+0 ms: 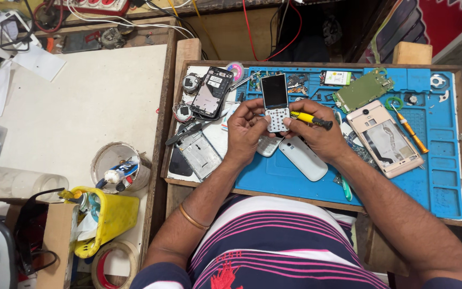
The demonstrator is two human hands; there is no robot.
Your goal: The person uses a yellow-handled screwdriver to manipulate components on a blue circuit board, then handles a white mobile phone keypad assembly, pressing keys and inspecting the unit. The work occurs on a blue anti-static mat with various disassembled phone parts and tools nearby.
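Two hands are meeting over the middle of the blue mat [445,176], and we are reading the scene from the left edge across. Far left, a clear plastic container [12,183] is lying on the pale surface [92,96], with a yellow bin [110,217] and a roll of tape [114,263] just below it and a round tub [117,166] holding small tools beside them. Moving right onto the wooden tray [188,53], we are seeing a dark phone with its back removed [212,92] and a grey metal frame [199,152] lying near each other.

Our left hand [245,128] is curling its fingers around the lower left edge of a small keypad phone [275,101], clamped on it so that the phone is standing lifted above the mat, dark screen up and white keypad toward us. Our right hand [316,134] is pressing its thumb against the keypad's right side while gripping a yellow-handled screwdriver [310,119], which is lying across its fingers and pointing right. Under the hands, a white phone back cover [303,159] is resting on the mat.

Further right, a green circuit board [363,90] is lying above a rose-gold phone housing [385,138], and an orange screwdriver [410,128] is sitting just beside that housing.
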